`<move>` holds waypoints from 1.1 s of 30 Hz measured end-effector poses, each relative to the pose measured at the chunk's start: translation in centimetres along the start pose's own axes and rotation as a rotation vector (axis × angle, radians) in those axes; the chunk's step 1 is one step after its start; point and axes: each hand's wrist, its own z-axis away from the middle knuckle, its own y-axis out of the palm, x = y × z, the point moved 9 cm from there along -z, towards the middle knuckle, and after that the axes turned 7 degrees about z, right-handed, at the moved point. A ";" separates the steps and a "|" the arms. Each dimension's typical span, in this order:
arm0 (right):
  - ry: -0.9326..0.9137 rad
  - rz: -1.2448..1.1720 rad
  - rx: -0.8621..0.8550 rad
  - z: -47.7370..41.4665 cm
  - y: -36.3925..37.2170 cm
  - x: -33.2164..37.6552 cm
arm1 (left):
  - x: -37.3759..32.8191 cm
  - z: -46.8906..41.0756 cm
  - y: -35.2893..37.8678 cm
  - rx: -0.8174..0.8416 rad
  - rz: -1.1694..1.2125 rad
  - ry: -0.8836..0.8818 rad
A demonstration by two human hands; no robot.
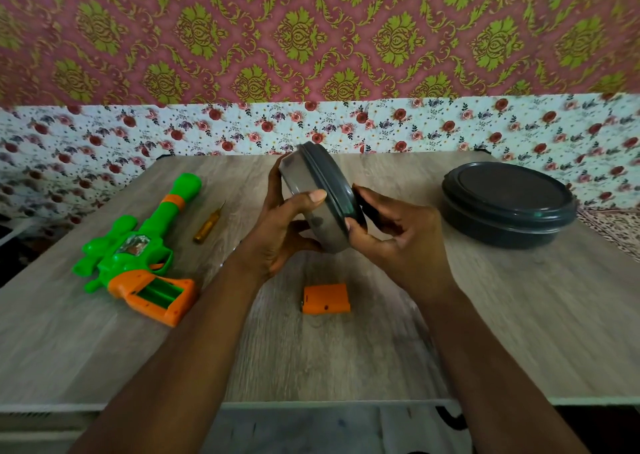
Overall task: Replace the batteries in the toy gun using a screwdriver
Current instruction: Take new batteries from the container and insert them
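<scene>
A green and orange toy gun (138,249) lies on the left of the wooden table (346,349), its battery compartment in the orange grip uncovered and showing green inside. The orange battery cover (325,298) lies near the table's middle. A small amber-handled screwdriver (207,225) rests just right of the gun's barrel. Above the table's middle I hold a round grey lidded container (318,197) tilted on its edge. My left hand (280,232) grips its body with the thumb over the rim. My right hand (391,232) pinches the dark lid's edge.
A second round dark container (509,204) with its lid on stands at the back right. Floral fabric (104,135) covers the wall behind the table. The table's front edge (311,403) runs near my forearms.
</scene>
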 end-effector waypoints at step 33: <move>-0.458 0.585 -0.247 1.6 1.3 3.3 | 1.1 -0.6 0.0 -0.013 -0.035 -0.033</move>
